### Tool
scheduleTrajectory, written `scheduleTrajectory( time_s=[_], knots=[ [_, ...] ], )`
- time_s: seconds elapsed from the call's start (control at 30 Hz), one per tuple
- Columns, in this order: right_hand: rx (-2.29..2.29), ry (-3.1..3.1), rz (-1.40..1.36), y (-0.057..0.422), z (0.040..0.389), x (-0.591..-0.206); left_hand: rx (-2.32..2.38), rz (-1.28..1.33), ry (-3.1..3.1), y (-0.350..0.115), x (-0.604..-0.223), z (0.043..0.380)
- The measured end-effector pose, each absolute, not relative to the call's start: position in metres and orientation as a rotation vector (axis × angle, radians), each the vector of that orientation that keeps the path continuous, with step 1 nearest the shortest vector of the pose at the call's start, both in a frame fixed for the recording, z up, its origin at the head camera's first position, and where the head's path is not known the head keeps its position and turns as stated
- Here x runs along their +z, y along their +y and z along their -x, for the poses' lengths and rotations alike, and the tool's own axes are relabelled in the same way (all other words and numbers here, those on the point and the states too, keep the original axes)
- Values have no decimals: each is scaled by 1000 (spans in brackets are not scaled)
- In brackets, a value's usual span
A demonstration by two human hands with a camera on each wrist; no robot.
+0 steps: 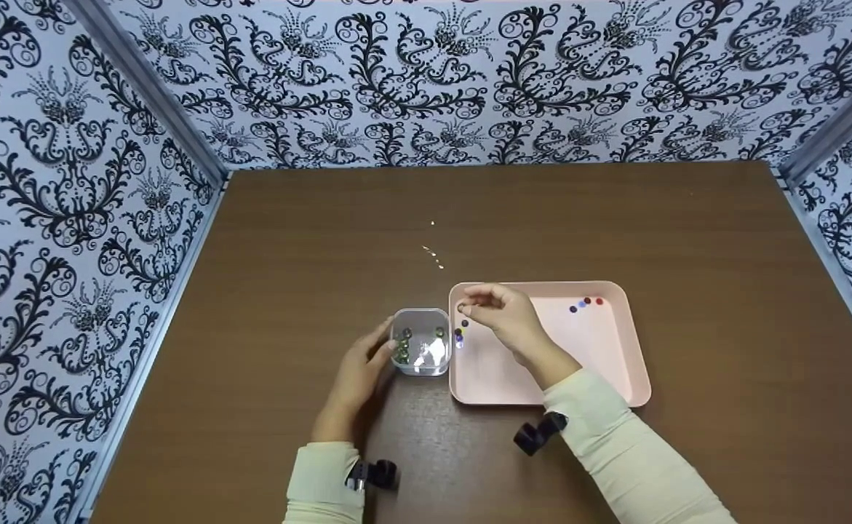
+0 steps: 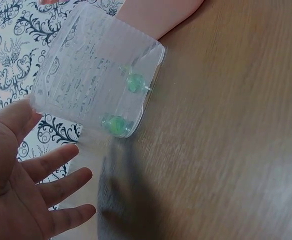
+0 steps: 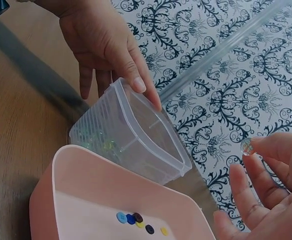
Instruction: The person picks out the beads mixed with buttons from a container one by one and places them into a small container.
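My right hand is raised over the left end of the pink tray, pinching a clear glass marble between thumb and fingertips. Left of the tray stands a clear plastic box, its open top facing up. Several greenish glass marbles lie in its bottom, mostly along the left side. My left hand rests against the box's left side, thumb at the rim. Its other fingers stretch out straight, as the left wrist view shows.
Small coloured buttons lie inside the tray near its left wall. More buttons sit by the far right corner. Light specks show on the brown table beyond the box. Patterned walls bound the table's back and sides.
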State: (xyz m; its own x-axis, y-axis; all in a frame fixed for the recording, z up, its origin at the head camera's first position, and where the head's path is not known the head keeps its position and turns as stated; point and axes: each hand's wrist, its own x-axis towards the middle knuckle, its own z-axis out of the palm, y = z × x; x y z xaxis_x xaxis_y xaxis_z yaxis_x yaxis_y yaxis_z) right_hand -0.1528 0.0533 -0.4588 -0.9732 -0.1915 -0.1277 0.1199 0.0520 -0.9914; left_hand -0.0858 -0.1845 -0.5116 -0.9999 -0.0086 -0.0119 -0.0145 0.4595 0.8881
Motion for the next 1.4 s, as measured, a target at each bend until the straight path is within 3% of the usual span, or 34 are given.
scheduleTrajectory(
  time_s=[1.4],
  knots=[
    [-1865,2220,226,35,147,-460,1645,37,2647,-183,-510,87]
  ],
)
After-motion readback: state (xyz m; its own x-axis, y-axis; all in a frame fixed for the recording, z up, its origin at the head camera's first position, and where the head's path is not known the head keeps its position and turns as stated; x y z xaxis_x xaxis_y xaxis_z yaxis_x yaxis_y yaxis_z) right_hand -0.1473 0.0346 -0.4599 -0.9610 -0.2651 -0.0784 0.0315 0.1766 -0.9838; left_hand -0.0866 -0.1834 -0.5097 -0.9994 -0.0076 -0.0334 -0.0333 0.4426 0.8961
